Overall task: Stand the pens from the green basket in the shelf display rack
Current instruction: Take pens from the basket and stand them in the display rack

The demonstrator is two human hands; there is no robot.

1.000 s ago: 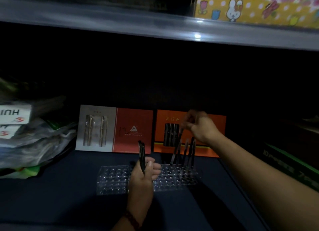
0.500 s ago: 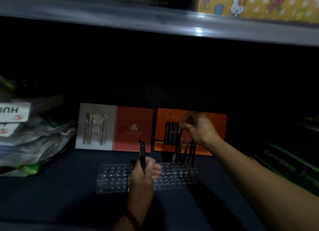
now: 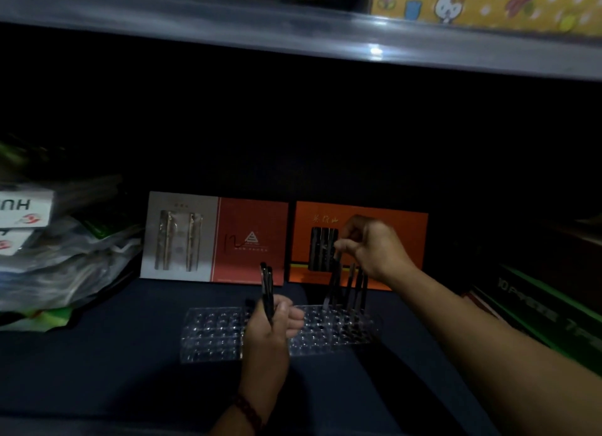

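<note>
A clear plastic display rack [image 3: 215, 334] with rows of round holes lies on the dark shelf floor. Several dark pens [image 3: 353, 289] stand in its right end. My right hand [image 3: 374, 246] hovers over that end and pinches the top of the leftmost standing pen [image 3: 333, 282], which leans slightly. In front of the rack's middle, my left hand [image 3: 270, 331] grips a small bunch of dark pens [image 3: 267, 289] upright. The green basket is out of view.
Two pen gift boxes lean against the back: a grey-and-red box [image 3: 215, 237] and an orange box [image 3: 391, 230]. Plastic-wrapped packs [image 3: 49, 256] pile up at the left. A black-and-green carton [image 3: 547, 312] sits at the right. The shelf above [image 3: 293, 35] hangs low.
My right hand has lowered slightly toward the rack's right end with the pen in its fingers. My left hand has stayed put with its bunch of pens.
</note>
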